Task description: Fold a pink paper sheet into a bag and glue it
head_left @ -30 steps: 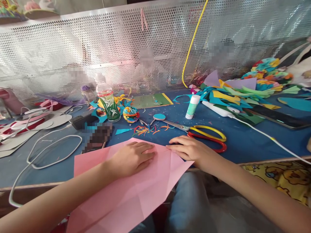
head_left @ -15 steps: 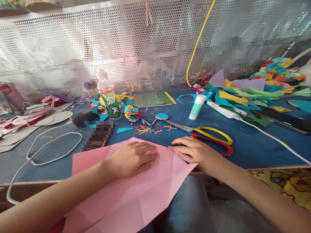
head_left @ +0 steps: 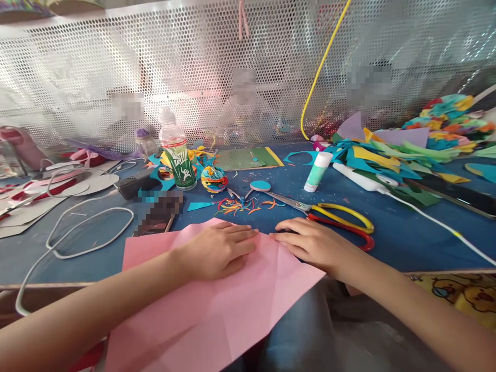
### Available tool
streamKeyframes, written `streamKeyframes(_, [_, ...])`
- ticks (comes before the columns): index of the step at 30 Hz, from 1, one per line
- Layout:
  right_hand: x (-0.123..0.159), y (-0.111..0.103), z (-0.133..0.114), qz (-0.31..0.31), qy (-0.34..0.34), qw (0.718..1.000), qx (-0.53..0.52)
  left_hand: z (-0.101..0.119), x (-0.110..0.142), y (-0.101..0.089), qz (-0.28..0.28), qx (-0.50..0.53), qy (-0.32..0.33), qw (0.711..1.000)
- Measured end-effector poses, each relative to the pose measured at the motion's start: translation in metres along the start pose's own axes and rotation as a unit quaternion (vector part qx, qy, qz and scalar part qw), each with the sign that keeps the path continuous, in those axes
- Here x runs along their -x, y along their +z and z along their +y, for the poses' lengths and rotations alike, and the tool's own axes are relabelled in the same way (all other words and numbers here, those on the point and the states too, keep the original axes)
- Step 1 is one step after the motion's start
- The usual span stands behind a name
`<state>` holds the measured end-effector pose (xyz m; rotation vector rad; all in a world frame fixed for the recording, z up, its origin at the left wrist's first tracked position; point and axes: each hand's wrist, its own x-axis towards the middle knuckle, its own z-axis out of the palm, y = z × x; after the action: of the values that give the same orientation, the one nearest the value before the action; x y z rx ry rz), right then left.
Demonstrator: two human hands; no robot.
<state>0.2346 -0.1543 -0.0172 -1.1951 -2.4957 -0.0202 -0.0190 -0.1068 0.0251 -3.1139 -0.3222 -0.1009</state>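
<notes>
Your left hand (head_left: pixel 219 250) lies palm down on the pink paper (head_left: pixel 186 315), its fingers stretched out and close together, pressing flat rather than gripping. Your right hand (head_left: pixel 315 245) comes in from the other side, its fingers reaching to the sheet's upper right edge, a little apart from one another — you can't tell from here whether the thumb pinches the paper. A narrow gap separates the two sets of fingertips. The paper sits under your left fingers, creased, its far part on the blue counter (head_left: pixel 403 232) and its near part out past the edge, over your lap. Just beyond your right fingers lie the scissors (head_left: pixel 343 217), yellow and red handles near your knuckles, blades pointing away to the left. Ahead of the gap between your hands are thin shreds (head_left: pixel 236 206) and a blue disc (head_left: pixel 260 185). Farther ahead of your left fingers stand the bottle (head_left: pixel 180 160) and, right beside it, a striped ball (head_left: pixel 214 178). The glue stick (head_left: pixel 318 173) stands beyond your right fingers — well past them, to the right, is a heap of scraps (head_left: pixel 372 152). Left of your left fingers, a white cable (head_left: pixel 134 219) loops on the counter.
</notes>
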Motion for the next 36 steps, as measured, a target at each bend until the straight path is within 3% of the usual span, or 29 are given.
streamKeyframes(6, [-0.011,-0.015,-0.004,-0.051,0.012,0.998,-0.035,0.001,-0.003,0.003,0.01,0.041,-0.008,0.999])
streamKeyframes(12, [-0.026,-0.003,0.0,-0.073,-0.042,0.996,0.016,-0.002,-0.001,0.001,0.007,0.092,-0.025,0.995])
streamKeyframes(18, [-0.017,-0.001,0.002,-0.051,-0.05,0.997,0.01,-0.01,0.002,-0.003,-0.01,0.176,-0.145,0.974])
streamKeyframes(30, [0.007,-0.015,-0.004,-0.02,0.027,0.998,-0.06,-0.014,0.02,-0.009,0.006,0.091,-0.361,0.928])
streamKeyframes(33, [0.004,-0.018,-0.002,-0.034,0.041,0.996,-0.069,-0.017,0.025,-0.008,0.014,0.099,-0.368,0.924])
streamKeyframes(36, [-0.008,-0.027,-0.004,-0.077,0.067,0.991,-0.088,-0.023,0.034,-0.007,0.02,0.143,-0.332,0.932])
